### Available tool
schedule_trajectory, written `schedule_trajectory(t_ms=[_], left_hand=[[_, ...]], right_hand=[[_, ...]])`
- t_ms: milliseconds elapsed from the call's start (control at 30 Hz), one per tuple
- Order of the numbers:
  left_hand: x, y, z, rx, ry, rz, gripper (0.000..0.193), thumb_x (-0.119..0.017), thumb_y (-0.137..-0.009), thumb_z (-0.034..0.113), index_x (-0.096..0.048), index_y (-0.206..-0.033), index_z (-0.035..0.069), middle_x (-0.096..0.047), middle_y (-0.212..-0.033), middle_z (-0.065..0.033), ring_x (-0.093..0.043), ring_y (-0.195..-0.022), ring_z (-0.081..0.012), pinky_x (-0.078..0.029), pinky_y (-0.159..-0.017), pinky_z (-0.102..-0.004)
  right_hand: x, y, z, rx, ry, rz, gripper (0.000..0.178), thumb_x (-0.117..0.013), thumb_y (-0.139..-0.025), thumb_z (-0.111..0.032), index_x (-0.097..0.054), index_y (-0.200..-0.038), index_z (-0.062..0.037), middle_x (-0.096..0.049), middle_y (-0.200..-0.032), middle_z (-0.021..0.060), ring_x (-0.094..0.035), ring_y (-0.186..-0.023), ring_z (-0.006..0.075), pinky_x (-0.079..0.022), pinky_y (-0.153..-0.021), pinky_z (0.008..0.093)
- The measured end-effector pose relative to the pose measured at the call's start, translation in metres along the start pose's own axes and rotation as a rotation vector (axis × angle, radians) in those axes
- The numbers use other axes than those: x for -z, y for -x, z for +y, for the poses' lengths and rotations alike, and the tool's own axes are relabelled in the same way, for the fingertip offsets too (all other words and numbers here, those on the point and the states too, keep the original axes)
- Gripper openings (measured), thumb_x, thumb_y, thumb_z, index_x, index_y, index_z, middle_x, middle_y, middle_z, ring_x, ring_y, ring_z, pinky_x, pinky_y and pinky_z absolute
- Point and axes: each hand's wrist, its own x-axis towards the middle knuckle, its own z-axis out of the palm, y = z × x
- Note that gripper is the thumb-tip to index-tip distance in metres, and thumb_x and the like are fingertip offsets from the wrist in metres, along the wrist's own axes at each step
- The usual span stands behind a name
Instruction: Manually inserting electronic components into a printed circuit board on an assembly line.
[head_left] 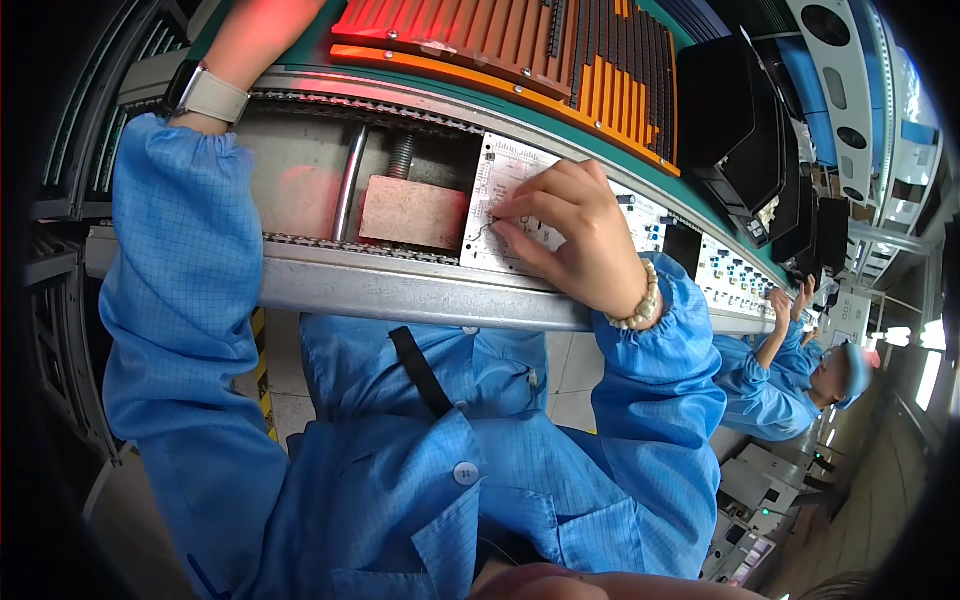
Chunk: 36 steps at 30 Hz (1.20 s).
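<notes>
My right hand (575, 235) is over a white circuit board (482, 245) on the conveyor. Its thumb and forefinger are pinched together close to the board's surface. A thin dark wire-like line shows by the fingertips; what they hold is too small to name. My left hand (268, 28) reaches past the far side of the conveyor, beside an orange slotted rack (450, 70). The picture's top edge cuts off its fingers, so its grip is hidden. Red light falls on that hand and on part of the rack.
The conveyor's metal front rail (420, 290) runs between me and the board. Left of the board are a pale block (412, 212), a metal rod (350, 185) and a chain. Black bins (735, 120) stand at far right. Another board (735, 275) lies farther along, by a co-worker (775, 395).
</notes>
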Motion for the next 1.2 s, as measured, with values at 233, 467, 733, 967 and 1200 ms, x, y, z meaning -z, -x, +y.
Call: schedule_trajectory(t_ms=[233, 467, 733, 967, 1200], left_hand=[[-0.006, -0.004, -0.013, 0.058, -0.075, -0.085, 0.008, -0.064, -0.089, 0.011, -0.060, -0.095, 0.006, -0.064, -0.091, -0.0149, -0.063, -0.090, -0.0324, -0.050, -0.080, -0.0397], [-0.001, -0.007, -0.001, 0.030, -0.038, 0.030, 0.009, -0.060, -0.093, 0.014, -0.060, -0.094, 0.005, -0.065, -0.090, -0.0152, -0.062, -0.089, -0.0353, -0.050, -0.081, -0.0420], [-0.037, -0.014, -0.073, 0.167, -0.251, -0.121, 0.017, -0.063, -0.099, 0.018, -0.068, -0.107, 0.004, -0.069, -0.091, -0.0103, -0.070, -0.080, -0.0222, -0.052, -0.075, -0.0338], [-0.010, -0.006, -0.006, 0.161, -0.106, -0.002, 0.014, -0.063, -0.098, 0.016, -0.066, -0.106, 0.004, -0.069, -0.091, -0.0115, -0.069, -0.082, -0.0249, -0.052, -0.075, -0.0353], [0.011, -0.004, 0.030, 0.158, 0.050, 0.136, 0.011, -0.063, -0.097, 0.013, -0.064, -0.104, 0.005, -0.068, -0.092, -0.0129, -0.067, -0.084, -0.0280, -0.052, -0.076, -0.0370]], right_hand=[[-0.004, 0.005, -0.006, -0.013, -0.096, -0.005, 0.015, -0.081, -0.076, -0.011, -0.076, -0.090, -0.0086, -0.069, -0.090, 0.0040, -0.062, -0.087, 0.0205, -0.041, -0.079, 0.0342], [-0.012, 0.007, -0.003, -0.023, -0.116, 0.002, 0.013, -0.080, -0.077, -0.011, -0.075, -0.089, -0.0080, -0.068, -0.088, 0.0046, -0.063, -0.086, 0.0211, -0.041, -0.079, 0.0342], [-0.011, 0.004, -0.006, -0.006, -0.042, -0.026, 0.013, -0.080, -0.074, -0.011, -0.071, -0.084, -0.0073, -0.065, -0.083, 0.0045, -0.061, -0.081, 0.0219, -0.041, -0.078, 0.0348], [-0.007, -0.003, -0.015, 0.015, 0.069, -0.046, 0.016, -0.077, -0.069, -0.007, -0.069, -0.083, -0.0057, -0.062, -0.079, 0.0051, -0.060, -0.078, 0.0234, -0.043, -0.079, 0.0361], [0.003, 0.010, -0.040, 0.134, 0.441, -0.152, 0.027, -0.075, -0.076, -0.013, -0.072, -0.102, -0.0060, -0.063, -0.088, 0.0035, -0.061, -0.088, 0.0191, -0.045, -0.085, 0.0368]])
